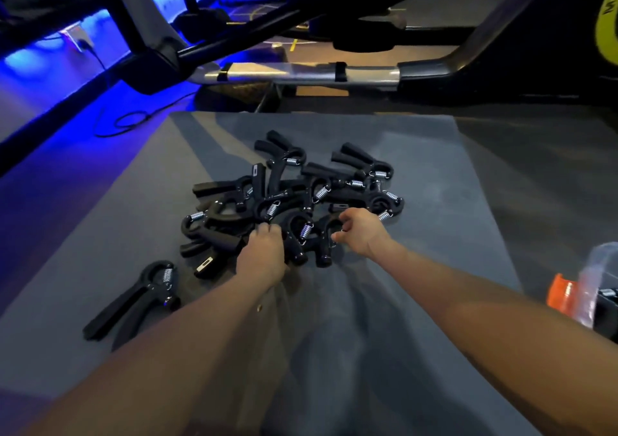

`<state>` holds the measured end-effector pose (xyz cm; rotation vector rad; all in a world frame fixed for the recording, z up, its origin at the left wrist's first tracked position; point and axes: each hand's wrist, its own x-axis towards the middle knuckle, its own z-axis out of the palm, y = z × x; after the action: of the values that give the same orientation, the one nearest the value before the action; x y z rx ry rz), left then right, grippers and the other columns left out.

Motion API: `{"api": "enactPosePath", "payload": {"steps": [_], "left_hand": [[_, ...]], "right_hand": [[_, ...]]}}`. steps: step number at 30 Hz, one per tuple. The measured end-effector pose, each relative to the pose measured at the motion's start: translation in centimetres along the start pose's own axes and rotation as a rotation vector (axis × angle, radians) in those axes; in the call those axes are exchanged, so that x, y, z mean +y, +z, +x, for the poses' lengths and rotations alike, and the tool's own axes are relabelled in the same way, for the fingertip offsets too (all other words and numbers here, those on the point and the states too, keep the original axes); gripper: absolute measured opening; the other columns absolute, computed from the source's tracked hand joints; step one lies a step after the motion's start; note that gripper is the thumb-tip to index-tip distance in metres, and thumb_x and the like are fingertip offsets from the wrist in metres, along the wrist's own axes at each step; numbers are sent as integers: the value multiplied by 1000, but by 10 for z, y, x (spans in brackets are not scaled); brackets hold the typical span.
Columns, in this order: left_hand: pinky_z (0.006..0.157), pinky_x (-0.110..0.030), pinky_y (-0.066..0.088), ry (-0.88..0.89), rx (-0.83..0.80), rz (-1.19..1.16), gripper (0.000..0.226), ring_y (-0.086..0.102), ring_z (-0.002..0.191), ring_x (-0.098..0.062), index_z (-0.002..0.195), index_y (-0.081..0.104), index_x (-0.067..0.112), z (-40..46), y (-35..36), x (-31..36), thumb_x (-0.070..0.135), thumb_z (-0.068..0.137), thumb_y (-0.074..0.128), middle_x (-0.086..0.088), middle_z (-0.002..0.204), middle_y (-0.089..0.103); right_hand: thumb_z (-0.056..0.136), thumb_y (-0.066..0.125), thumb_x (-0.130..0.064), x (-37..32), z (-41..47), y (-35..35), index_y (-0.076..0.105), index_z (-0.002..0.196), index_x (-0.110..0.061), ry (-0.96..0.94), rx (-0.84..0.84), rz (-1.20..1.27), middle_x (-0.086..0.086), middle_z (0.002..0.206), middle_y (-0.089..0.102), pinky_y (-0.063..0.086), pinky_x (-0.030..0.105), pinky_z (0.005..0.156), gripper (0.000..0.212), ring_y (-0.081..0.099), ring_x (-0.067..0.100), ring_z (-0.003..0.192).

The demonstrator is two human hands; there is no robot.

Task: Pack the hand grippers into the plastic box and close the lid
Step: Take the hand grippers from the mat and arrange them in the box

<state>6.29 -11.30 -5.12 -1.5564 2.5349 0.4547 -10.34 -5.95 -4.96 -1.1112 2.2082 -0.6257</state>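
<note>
Both forearms reach to twelve o'clock over my grey mat (418, 181), left hand (264, 251) clamped on one of the piled hand grippers (294, 188), right hand (359, 231) loosely curled, plastic box (598, 282) at three o'clock.

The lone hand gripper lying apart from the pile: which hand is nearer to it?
Left. The left hand is at the pile's near edge, just right of the lone hand gripper; the right hand is farther right, beyond the left.

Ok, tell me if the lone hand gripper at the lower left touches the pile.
Apart. The head view shows bare grey mat between the lone hand gripper and the pile.
</note>
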Motion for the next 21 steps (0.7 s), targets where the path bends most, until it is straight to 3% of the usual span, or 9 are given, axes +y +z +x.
{"api": "enactPosePath", "payload": {"steps": [3, 5, 12, 15, 18, 21], "left_hand": [[94, -40, 44, -2, 24, 37, 47, 41, 125, -28, 124, 41, 8, 3, 7, 2, 14, 84, 65, -10, 132, 39], [89, -41, 46, -4, 65, 69, 38, 43, 123, -29, 121, 42, 7, 6, 8, 3, 8, 87, 59, -12, 130, 42], [89, -41, 46, 42, 32, 131, 29, 46, 120, -30, 118, 48, 7, 1, 11, 7, 5, 89, 51, -13, 126, 45], [93, -41, 43, 47, 9, 43, 29, 44, 120, -30, 117, 48, 8, -7, 5, 18, 3, 88, 50, -13, 125, 43], [96, -39, 41, 86, -13, -106, 27, 48, 113, -31, 114, 50, 6, -9, -8, 34, 8, 88, 57, -14, 120, 44], [80, -23, 42, 186, -31, -395, 21, 51, 91, -23, 106, 54, 2, -15, -26, 55, 9, 87, 61, -6, 95, 48]], "right_hand": [[84, 68, -17, 1, 4, 1, 56, 124, -4, 2, 3, 7, 11, 110, 63, 44, 32, 99, 43, 59, 24, 106], [84, 68, -16, 1, 5, 2, 57, 123, -5, 6, 7, 12, 13, 114, 65, 44, 31, 98, 42, 60, 27, 109], [82, 72, -17, 3, 0, -5, 58, 119, -4, 19, -37, 19, 11, 104, 65, 46, 31, 96, 42, 58, 21, 96], [81, 73, -19, 7, -6, -15, 57, 121, -5, 22, -42, 33, 14, 114, 65, 47, 33, 97, 45, 61, 28, 107], [80, 73, -14, 13, -13, -26, 58, 117, -1, 34, -41, 66, 13, 101, 63, 48, 33, 94, 42, 58, 22, 94], [83, 64, -3, 15, -26, -41, 60, 111, 2, 18, -45, 139, 6, 88, 56, 42, 23, 77, 29, 49, 15, 83]]}}
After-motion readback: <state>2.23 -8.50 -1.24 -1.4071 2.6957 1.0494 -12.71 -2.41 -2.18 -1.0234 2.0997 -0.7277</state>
